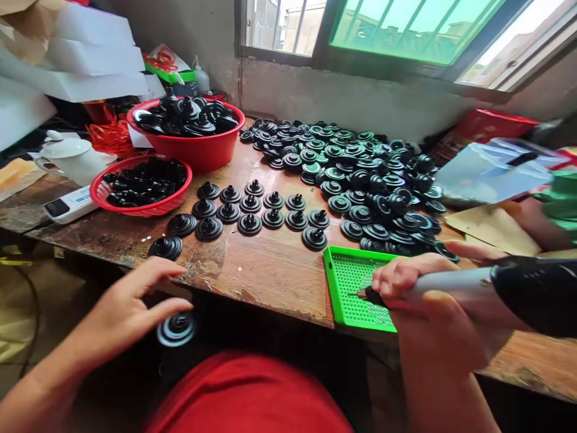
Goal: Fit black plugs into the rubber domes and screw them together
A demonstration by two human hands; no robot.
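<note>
The right hand (444, 334) is hiding much of the silver-and-black driver (469, 282), its fingers clamping around the barrel, while the frame edge is cutting off the tool's back end. The driver's tip is hanging over the green tray (365, 326); the hand is covering the tray's right part, and the small silvery bits inside are staying too fine to make out. The left hand (130, 307) is holding its thumb and fingers apart, with a single black disc (177, 329) showing just below them, past the bench edge. That disc is blurring into the shadow, so I cannot tell what is supporting it or whether the thumb is touching it.

On the bench (270, 264), whose wood is wearing rough and chipped along the front, stemmed discs (249, 223) are standing in loose rows. Behind them a heap of discs (351, 159) is spreading, many overlapping. To the left, a red basin (198, 150) and a red basket (139, 207) are holding more black parts, those in the basket merging darkly. A barred window (396, 27) is letting in daylight, partly through green glazing, above a grey wall (324, 90).
</note>
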